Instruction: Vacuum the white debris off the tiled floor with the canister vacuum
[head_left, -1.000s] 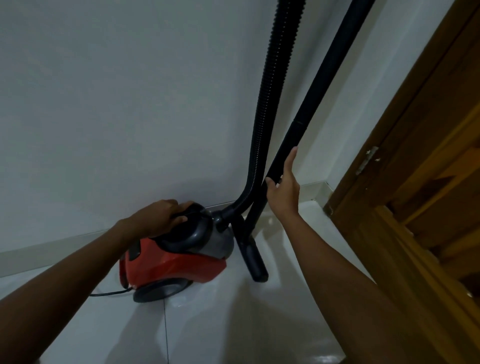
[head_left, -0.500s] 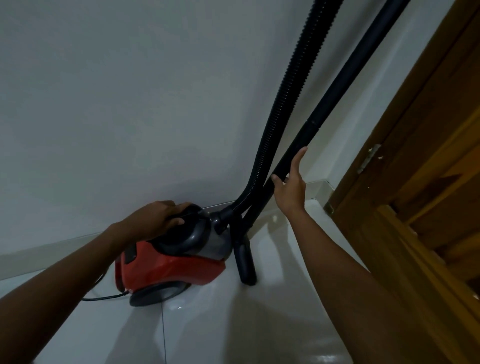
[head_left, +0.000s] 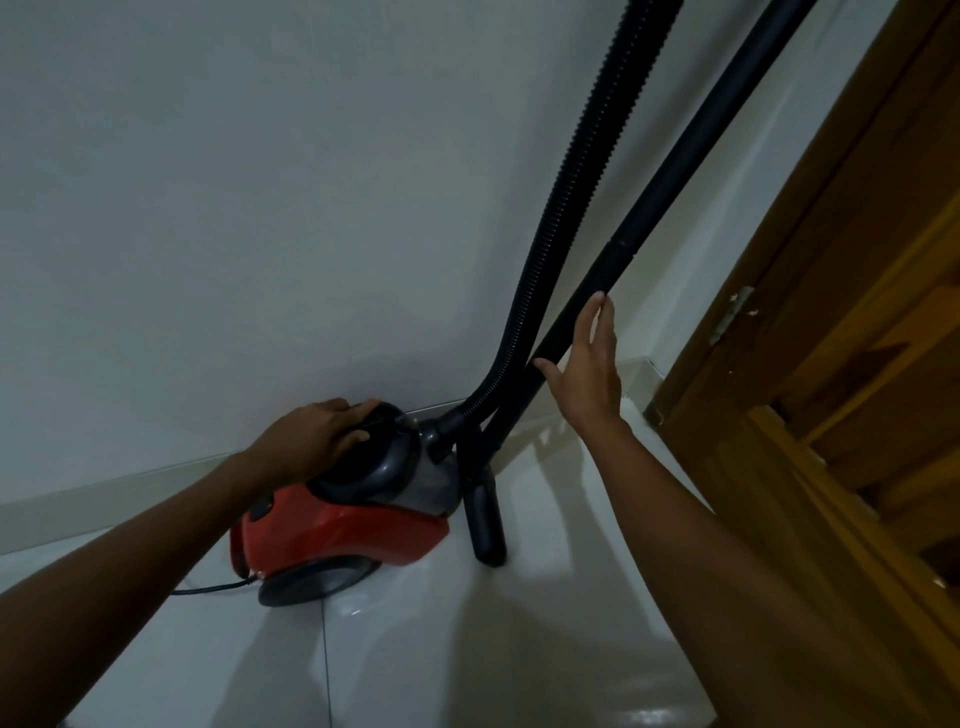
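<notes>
1. My left hand (head_left: 311, 434) is curled over the dark handle on top of the vacuum (head_left: 343, 525), fingers wrapped down on it. I should keep that hold firm so the red body does not roll on its wheel when I pull the tube.
2. The vacuum sits on the tiled floor (head_left: 519, 649) close against the wall (head_left: 260, 208), its cord (head_left: 208, 590) trailing off to the left. I should mind that cord before dragging anything.
3. My right hand (head_left: 587, 369) is spread open, palm and fingertips touching the rigid tube (head_left: 597, 291) but not closed round it. I think the next thing is to wrap the fingers fully before lifting.
4. The nozzle (head_left: 485, 525) rests on the floor just beside the vacuum; the ribbed hose (head_left: 571, 182) rises alongside the tube.
5. I see no white debris here, so it must lie elsewhere.
</notes>
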